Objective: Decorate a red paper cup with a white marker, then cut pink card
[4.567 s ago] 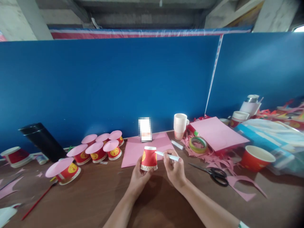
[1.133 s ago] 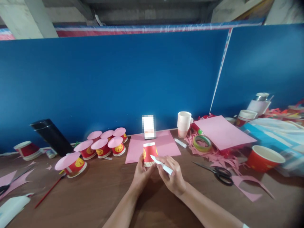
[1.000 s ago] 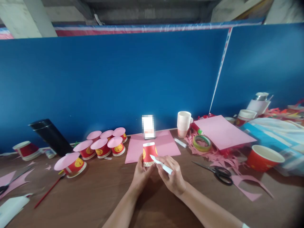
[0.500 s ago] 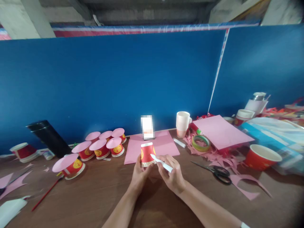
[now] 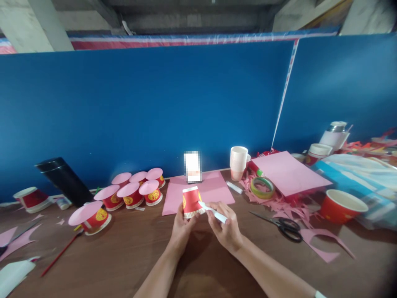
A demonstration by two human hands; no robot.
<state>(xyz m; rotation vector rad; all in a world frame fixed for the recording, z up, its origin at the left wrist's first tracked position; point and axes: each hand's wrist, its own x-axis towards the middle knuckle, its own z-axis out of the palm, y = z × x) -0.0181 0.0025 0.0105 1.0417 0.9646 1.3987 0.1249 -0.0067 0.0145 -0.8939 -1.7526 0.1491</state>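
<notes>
Red paper cup: upside down, base up, tipped a little to your left. It sits in the air just over the near edge of the pink sheet and is lifted clear of the table.

Left hand: closed on the cup from below and behind, fingers wrapped on the lower wall by the rim.

Right hand: clamped on a white stick, held pen-fashion. The stick's tip is at the cup's right wall and seems to touch it.

Handling, judged:
- The cup is very light and thin-walled, so it dents under a hard pinch at mid-wall.
- The stiffest places are the rolled rim and the base ring. Take hold there, fingers spread, with light pressure.
- The printed skin looks glossy and may slide a little in your grip.
- Pressing the stick sideways will turn or buckle the cup unless the left hand backs the wall opposite the tip.

Around the pink sheet:
- Left: a cluster of capped cups, all upturned and each topped with a pink disc.
- Farther left: a black flask leaning on the blue partition.
- Just off the sheet's right edge: a short white tube, with a stack of white cups behind it.
- Right again: a tape roll among pink scraps.
- Right and nearer you: scissors, well apart from both hands.
- Far right: a red bowl, standing open side up.
</notes>
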